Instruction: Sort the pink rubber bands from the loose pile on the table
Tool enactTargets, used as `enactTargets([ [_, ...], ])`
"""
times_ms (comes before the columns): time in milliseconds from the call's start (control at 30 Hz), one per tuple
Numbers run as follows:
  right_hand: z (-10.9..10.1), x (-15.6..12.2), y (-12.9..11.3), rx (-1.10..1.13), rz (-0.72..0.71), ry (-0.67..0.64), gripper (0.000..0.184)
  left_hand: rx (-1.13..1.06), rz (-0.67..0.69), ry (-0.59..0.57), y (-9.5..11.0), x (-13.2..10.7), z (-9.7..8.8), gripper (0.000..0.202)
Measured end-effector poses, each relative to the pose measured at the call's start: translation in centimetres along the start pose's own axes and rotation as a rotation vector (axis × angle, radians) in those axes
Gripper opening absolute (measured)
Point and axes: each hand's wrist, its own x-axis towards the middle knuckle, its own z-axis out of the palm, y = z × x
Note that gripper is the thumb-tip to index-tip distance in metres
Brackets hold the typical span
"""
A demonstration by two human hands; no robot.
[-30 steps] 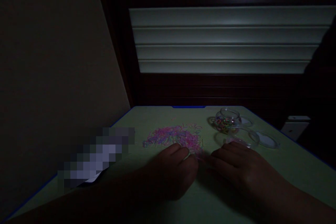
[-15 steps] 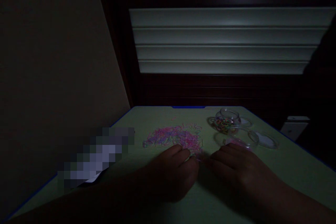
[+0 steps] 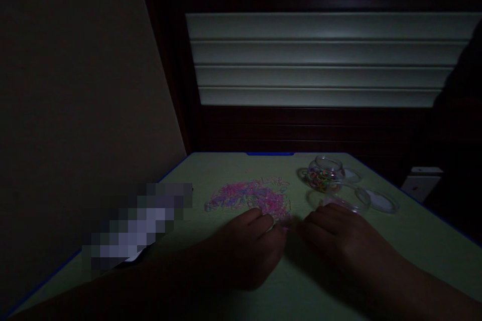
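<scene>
I see the pile of bands (image 3: 259, 196) stretch sideways just past my curled left hand (image 3: 250, 251), farther from my curled right hand (image 3: 339, 233); I can't tell if either pinches.

A dim corner, probably in a home
A blue-edged table (image 3: 222, 164) stands beside a plain wall (image 3: 83, 85) and dark, wood-like panelling (image 3: 293, 127) set with pale slats (image 3: 316, 53).
</scene>
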Motion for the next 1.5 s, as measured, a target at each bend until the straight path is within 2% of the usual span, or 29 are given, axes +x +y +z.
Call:
enactTargets([
  [333, 0.0, 0.0, 0.2, -0.055, 0.029, 0.031, 0.013, -0.008, 0.004, 0.018, -0.1, 0.0, -0.3, 0.023],
  [500, -0.2, -0.1, 0.5, -0.094, 0.081, -0.008, 0.015, -0.016, 0.011, 0.003, -0.3, -0.2, -0.3, 0.022],
  [667, -1.1, -0.4, 1.1, -0.33, 0.14, 0.008, 0.015, -0.047, 0.001, 0.032, -0.4, -0.3, 0.2, 0.02],
  [800, -2.1, -0.7, 1.6, -0.549, 0.27, -0.005, 0.02, -0.056, -0.013, 0.013, -0.5, -0.3, 0.4, 0.017],
  [933, -2.7, -1.1, 2.1, -0.65, 0.371, -0.025, 0.023, -0.063, -0.019, 0.018, -0.6, -0.3, 0.4, 0.017],
  [1300, -2.7, -1.0, 2.3, -0.668, 0.459, -0.133, 0.024, -0.044, -0.022, 0.042, -0.7, -0.3, 0.9, 0.015],
  [1500, -2.5, -1.2, 2.6, -0.722, 0.42, -0.083, 0.022, -0.035, -0.034, 0.018, -0.6, -0.6, 1.2, 0.015],
])
